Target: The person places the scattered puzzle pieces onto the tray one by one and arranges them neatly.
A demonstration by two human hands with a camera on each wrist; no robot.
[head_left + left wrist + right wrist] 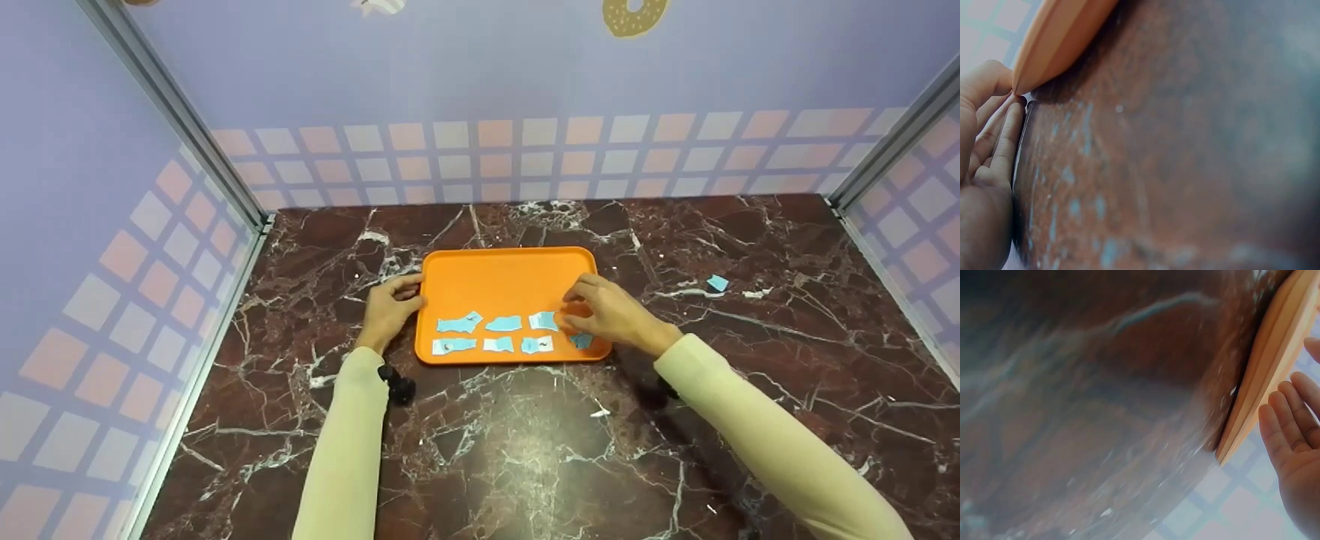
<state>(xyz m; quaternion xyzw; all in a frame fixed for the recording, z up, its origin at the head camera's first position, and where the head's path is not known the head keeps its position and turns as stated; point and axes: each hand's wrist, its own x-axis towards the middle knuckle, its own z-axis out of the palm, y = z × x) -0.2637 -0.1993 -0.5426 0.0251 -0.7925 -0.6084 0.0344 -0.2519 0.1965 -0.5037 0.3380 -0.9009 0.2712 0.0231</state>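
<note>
An orange tray (510,281) lies on the marbled table. On its near half, torn blue-and-white paper pieces (503,323) form two rows. My left hand (388,309) is at the tray's left edge; in the left wrist view its thumb and fingertips meet at the tray's rim (1055,45) and hold it. My right hand (611,311) hovers over the tray's right side, thumb and forefinger apart, beside a dark blue scrap (581,341). In the right wrist view the fingers (1292,413) are loosely extended; no piece shows between them, though the fingertips are partly out of frame.
Another blue scrap (718,283) lies on the table to the right of the tray. Patterned walls (480,90) enclose the table (480,450) at the back and both sides. Small white flecks, one a larger sliver (600,412), show on the tabletop.
</note>
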